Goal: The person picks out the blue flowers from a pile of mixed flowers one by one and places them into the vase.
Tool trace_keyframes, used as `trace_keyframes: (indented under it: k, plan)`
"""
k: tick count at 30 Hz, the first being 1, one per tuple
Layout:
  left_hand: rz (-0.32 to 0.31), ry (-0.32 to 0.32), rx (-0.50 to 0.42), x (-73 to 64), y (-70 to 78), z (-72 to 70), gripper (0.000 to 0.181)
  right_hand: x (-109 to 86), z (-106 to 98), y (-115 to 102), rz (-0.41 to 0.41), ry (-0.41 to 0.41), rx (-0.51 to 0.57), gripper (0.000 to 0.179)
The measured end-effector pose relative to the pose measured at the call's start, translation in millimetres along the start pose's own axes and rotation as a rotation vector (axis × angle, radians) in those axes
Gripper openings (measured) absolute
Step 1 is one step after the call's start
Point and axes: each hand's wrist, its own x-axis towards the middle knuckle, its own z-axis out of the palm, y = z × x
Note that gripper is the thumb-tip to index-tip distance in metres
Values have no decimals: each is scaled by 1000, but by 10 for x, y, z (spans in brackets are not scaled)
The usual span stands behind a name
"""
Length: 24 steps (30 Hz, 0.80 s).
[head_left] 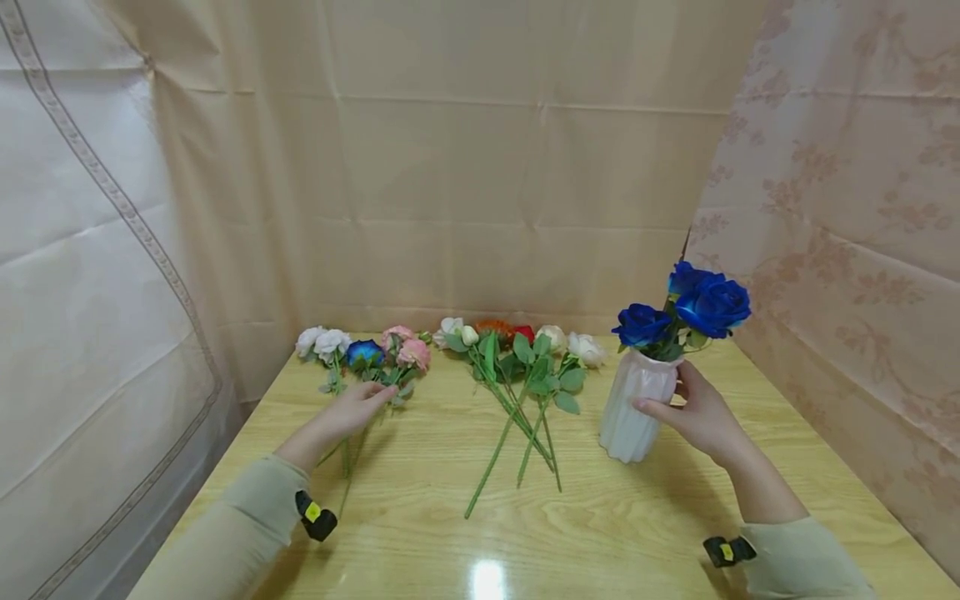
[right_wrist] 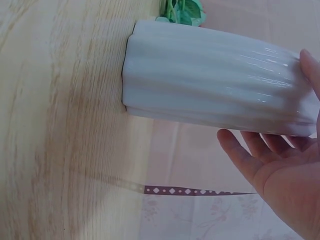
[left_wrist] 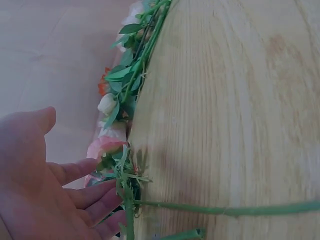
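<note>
On the right, my right hand (head_left: 705,417) holds a white ribbed vase (head_left: 632,412) near its neck, thumb on one side and fingers on the other. The right wrist view shows the vase (right_wrist: 210,75) with its base at the tabletop. Several blue roses (head_left: 712,305) stand in it. My left hand (head_left: 358,410) is over a group of artificial flowers at the left, beside pink flowers (head_left: 412,353) and a blue flower (head_left: 364,352). In the left wrist view its fingers (left_wrist: 102,197) are loosely extended beside a green stem (left_wrist: 230,208), thumb apart.
White flowers (head_left: 330,342) lie at the far left of the wooden table (head_left: 420,533). In the middle lies another bunch with an orange flower (head_left: 495,327), a red flower (head_left: 525,332) and white ones, its crossed stems (head_left: 498,454) pointing toward me. Curtains (head_left: 480,167) surround the table.
</note>
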Motion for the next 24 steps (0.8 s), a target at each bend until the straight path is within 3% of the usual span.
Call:
trace_keyframes:
  k: [5,15,24]
  plan:
    - [13,-9,17,7,29,28,70,-1,5,-5,8,-5,-4,75]
    - [14,-90,3,22,213,159,84,-15,6,-13,5,0,1,76]
    - [39,-31,-25,72,221,97,79,-7,5,-8,5,8,-13,73]
